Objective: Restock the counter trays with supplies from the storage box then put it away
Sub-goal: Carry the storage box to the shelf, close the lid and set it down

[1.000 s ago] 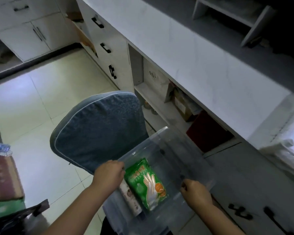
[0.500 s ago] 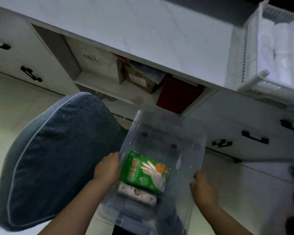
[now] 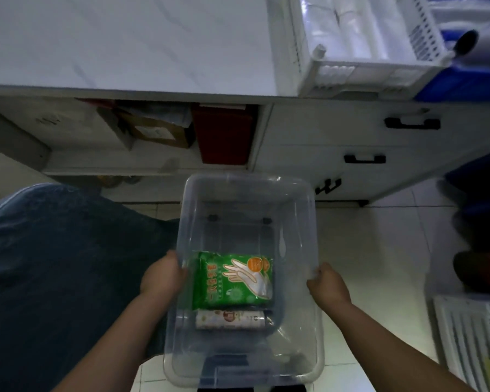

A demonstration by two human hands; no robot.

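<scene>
I hold a clear plastic storage box [image 3: 246, 190] in front of me, above the floor and below the counter edge. My left hand [image 3: 162, 275] grips its left rim and my right hand [image 3: 327, 284] grips its right rim. Inside the box lie a green packet of disposable gloves [image 3: 232, 278] and, nearer me, a small white printed roll [image 3: 229, 320]. On the white counter [image 3: 130, 43] at the upper right stands a white slotted tray [image 3: 317, 72] holding white plastic rolls.
A blue-grey chair cushion [image 3: 63, 264] sits at my left. Under the counter an open shelf holds a cardboard box [image 3: 156, 131] and a red box [image 3: 224, 134]. Drawers with black handles [image 3: 364, 159] are at right. A white basket [image 3: 473, 340] lies at lower right.
The view has swung right and toward the counter. The box has turned square to it, and the white tray on the counter has come fully into sight. Both hands keep their grip.
</scene>
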